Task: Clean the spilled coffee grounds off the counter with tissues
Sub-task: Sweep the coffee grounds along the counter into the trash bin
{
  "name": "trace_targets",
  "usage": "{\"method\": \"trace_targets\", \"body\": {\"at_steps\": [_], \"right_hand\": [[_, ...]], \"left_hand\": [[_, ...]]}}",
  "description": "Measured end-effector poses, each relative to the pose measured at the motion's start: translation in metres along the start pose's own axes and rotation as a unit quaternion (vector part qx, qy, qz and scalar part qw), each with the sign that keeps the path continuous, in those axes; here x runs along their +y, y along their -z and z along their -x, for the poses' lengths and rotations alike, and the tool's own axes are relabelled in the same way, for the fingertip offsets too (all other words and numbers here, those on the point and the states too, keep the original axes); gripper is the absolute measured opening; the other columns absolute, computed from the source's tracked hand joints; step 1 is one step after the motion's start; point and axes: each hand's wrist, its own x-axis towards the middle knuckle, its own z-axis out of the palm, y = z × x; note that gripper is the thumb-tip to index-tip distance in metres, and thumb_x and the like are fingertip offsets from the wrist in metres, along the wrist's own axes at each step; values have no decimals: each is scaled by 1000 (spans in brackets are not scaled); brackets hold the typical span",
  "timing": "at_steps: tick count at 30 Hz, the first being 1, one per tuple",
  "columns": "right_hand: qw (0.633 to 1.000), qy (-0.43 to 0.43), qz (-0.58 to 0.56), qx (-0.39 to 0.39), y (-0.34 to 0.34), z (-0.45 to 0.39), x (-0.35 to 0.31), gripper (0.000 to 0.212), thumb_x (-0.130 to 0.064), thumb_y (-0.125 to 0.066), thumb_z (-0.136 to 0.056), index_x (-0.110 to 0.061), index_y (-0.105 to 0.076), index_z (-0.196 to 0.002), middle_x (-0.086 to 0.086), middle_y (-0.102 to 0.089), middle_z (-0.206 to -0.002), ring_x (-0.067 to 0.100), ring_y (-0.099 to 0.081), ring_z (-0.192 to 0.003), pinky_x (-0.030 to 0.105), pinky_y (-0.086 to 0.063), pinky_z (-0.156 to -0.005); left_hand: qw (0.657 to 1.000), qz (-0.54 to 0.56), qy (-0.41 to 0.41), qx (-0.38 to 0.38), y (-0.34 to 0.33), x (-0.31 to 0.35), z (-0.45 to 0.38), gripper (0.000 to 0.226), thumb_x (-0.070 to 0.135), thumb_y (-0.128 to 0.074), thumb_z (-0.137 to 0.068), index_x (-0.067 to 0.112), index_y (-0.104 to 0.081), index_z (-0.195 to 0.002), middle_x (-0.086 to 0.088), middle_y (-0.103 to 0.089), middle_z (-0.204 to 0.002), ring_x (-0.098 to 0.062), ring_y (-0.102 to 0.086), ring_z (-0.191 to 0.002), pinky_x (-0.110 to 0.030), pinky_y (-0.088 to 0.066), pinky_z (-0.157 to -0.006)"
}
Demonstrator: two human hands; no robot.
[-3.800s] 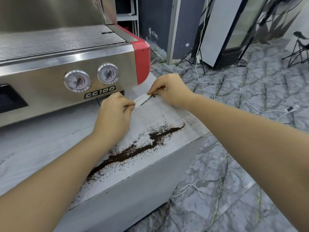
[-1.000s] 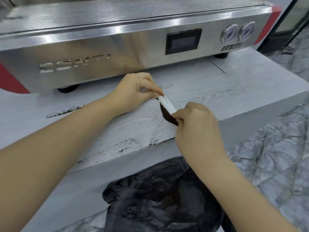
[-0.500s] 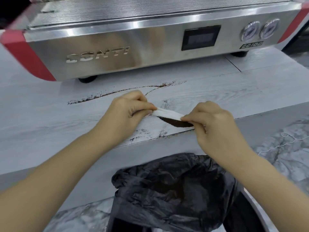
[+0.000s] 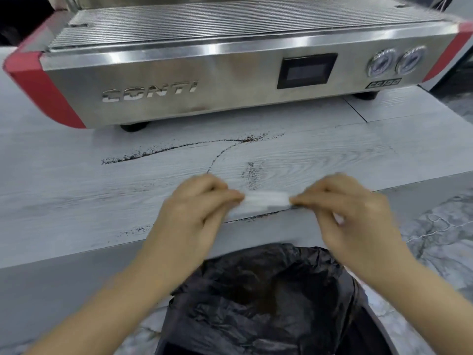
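Your left hand (image 4: 190, 213) and right hand (image 4: 353, 216) each pinch an end of the folded tissue (image 4: 265, 199) at the counter (image 4: 76, 201) edge — above the black-lined bin (image 4: 256, 303)

- CONTI stands in raised metal letters on the steel front of the machine (image 4: 230, 80) ahead of me, left of its middle.
- A small dark badge (image 4: 384, 83) sits under the two round gauges (image 4: 396, 63) at the machine's right end; I make it out as CC100, though the letters are blurred.
- The gauge faces are too smeared for me to read any numbers.
- The dark screen (image 4: 306, 70) in the middle of the front shows me no text.
- I read nothing on the counter (image 4: 76, 196), the tissue (image 4: 266, 198) I hold, or the bag (image 4: 256, 303) below.
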Motion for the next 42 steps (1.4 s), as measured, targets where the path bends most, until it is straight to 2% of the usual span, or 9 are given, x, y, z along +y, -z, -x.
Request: {"method": "trace_targets", "body": {"at_steps": [5, 12, 17, 21, 25, 28, 33, 39, 42], "right_hand": [[1000, 12, -7, 16, -11, -73, 47, 20, 4, -65, -83, -12, -77, -86, 4, -70, -81, 18, -64, -78, 28, -49, -74], [1000, -22, -5, -10, -36, -120, 98, 18, 1, -68, -81, -13, -78, -86, 4, -71, -85, 17, -65, -80, 21, -49, -76], [999, -4, -3, -35, -27, -108, 103, 19, 3, -67, -82, -12, -78, -86, 2, -71, -85, 15, -63, -81, 24, -49, -80], [999, 13, -14, -40, -11, -82, 96, 19, 4, -69, -81, -13, -78, -84, 1, -71, -83, 14, -62, -80, 19, -48, -78], [998, 39, -14, -52, 3, -49, 79, 23, 8, -69, -79, -13, -78, -85, 1, -72, -82, 14, -63, -79, 18, -48, -74], [997, 51, -16, -62, 12, -21, 65, 31, 16, -67, -76, -12, -78, -86, 1, -71, -83, 19, -64, -80, 25, -49, -71], [996, 53, -40, -63, 18, 13, 42, 34, 18, -66, -77, -12, -78, -88, -1, -70, -84, 16, -63, -81, 25, -50, -67], [999, 11, -42, 21, 16, -30, 40, 25, 9, -68, -80, -13, -78, -86, -2, -71, -83, 11, -64, -82, 17, -48, -75], [999, 11, -24, 37, 13, -71, 62, 17, 1, -68, -83, -13, -78, -85, 0, -72, -82, 13, -65, -79, 21, -49, -75]], "left_hand": [[1000, 21, 13, 17, -17, -38, -79, 13, 13, -69, -88, 14, -78, -97, -1, -65, -89, -13, -61, -83, -29, -47, -80], [999, -40, 14, 4, -48, -64, -127, 14, 12, -68, -87, 14, -78, -96, -5, -65, -91, -20, -61, -86, -39, -49, -83], [999, -32, 15, -17, -52, -58, -124, 14, 12, -67, -89, 14, -78, -98, -3, -63, -91, -18, -60, -87, -33, -48, -83], [999, 5, -3, -42, -49, -44, -101, 14, 12, -68, -89, 13, -77, -99, 0, -64, -88, -17, -61, -84, -31, -48, -80], [998, 26, -21, -55, -41, -22, -66, 15, 11, -68, -89, 13, -78, -101, 1, -62, -86, -14, -59, -80, -22, -45, -74], [997, 31, -35, -67, -34, -5, -35, 16, 14, -66, -91, 15, -77, -102, 3, -61, -85, -14, -58, -80, -23, -44, -72], [996, 21, -40, -74, -20, 13, 8, 21, 22, -58, -95, 19, -75, -108, 8, -61, -90, -13, -57, -84, -27, -44, -73], [999, 39, -3, 9, -17, 1, -48, 14, 15, -67, -89, 14, -78, -98, 1, -63, -87, -11, -59, -81, -19, -44, -75], [1000, 18, 1, 23, -31, -18, -94, 13, 14, -69, -88, 14, -78, -96, -2, -64, -86, -11, -59, -80, -15, -41, -75]]}}
